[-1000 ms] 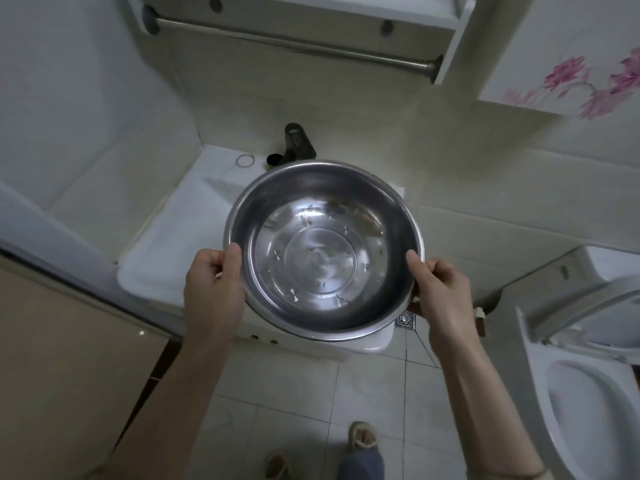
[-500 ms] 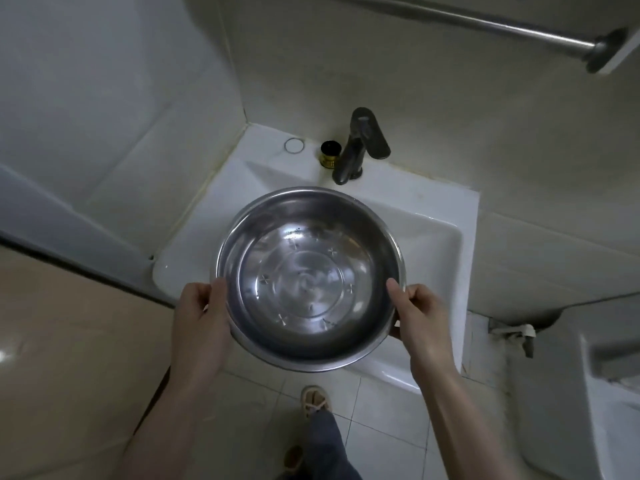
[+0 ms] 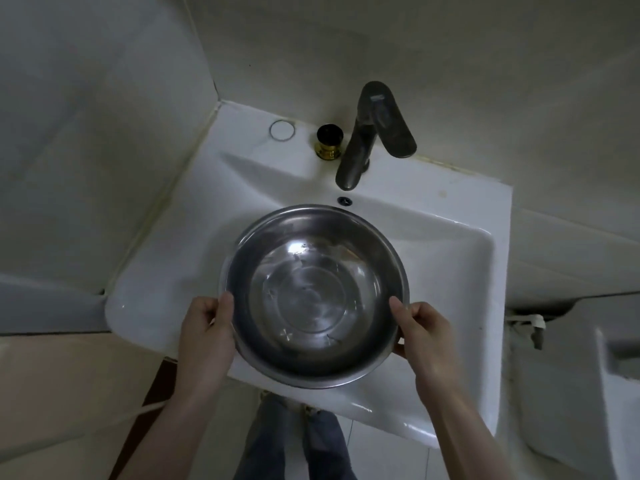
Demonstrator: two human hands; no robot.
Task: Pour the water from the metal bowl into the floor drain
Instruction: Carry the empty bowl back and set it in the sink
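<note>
Head view: I have the metal bowl (image 3: 313, 296) gripped by its rim on both sides, my left hand (image 3: 204, 330) curled round the left edge with the thumb over the lip, my right hand (image 3: 420, 336) doing the same on the right edge. Both hands are closed on the bowl and neither carries anything else. The bowl sits level between them, over the basin of the white sink (image 3: 450, 258), with the dark tap (image 3: 367, 136) just beyond its far rim.

As for progress, I judge the pour itself is not yet done. The bowl is upright, not tipped, and I cannot say for sure how much water is in it: the bottom shines and shows its stamped marks clearly, so there may be a shallow clear layer or next to nothing. The floor drain is nowhere in this view; below my hands I only see my legs and a strip of tiled floor (image 3: 391, 459) under the sink's near edge. What is left, as I read it, is to carry the bowl away from the sink, find the drain low down, and tilt the bowl over it.
</note>
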